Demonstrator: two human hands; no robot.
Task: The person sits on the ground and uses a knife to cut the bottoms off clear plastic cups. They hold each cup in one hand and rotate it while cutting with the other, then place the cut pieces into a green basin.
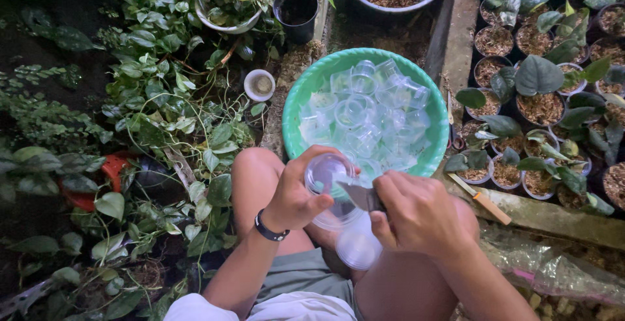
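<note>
The left hand [296,197] held a small clear plastic cup [327,176] above the knees, its grip clamped round the rim — the right hand [416,213] pinched a grey blade [361,197] against it, near the green round basin [306,93] of cups.

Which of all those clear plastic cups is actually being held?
The clear cup gripped in the left hand, above the knees; the others lie piled in the green basin.

We see a turquoise-green basin [296,109] of clear, colourless plastic cups [364,116]. Left of the basin: a black pot [296,12] and a red pot [107,171]. Below the basin: a black wristband [269,230] and grey-green shorts [303,275].
</note>
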